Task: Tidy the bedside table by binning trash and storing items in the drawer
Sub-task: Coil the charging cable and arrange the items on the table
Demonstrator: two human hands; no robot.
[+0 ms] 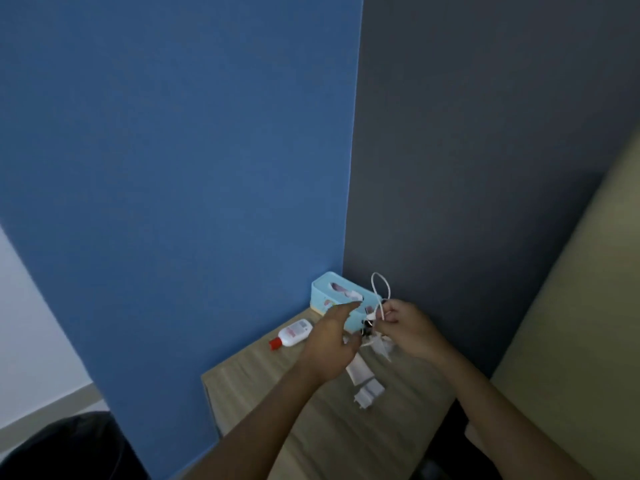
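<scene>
On the wooden bedside table (311,410) my right hand (408,330) pinches a looped white cable (380,289) above the far corner. My left hand (332,341) hovers beside it with its fingers stretched out toward the cable, holding nothing that I can see. Below the hands lie a white charger plug (369,393) and a white tube-like item (356,368). A white bottle with a red cap (291,336) lies on its side at the table's left. A light blue tissue box (341,299) stands in the far corner.
A blue wall panel (190,168) stands left of the table and a dark grey wall (485,133) behind it. A beige bed edge (571,341) lies to the right. A dark round object (69,448) sits at the lower left on the floor.
</scene>
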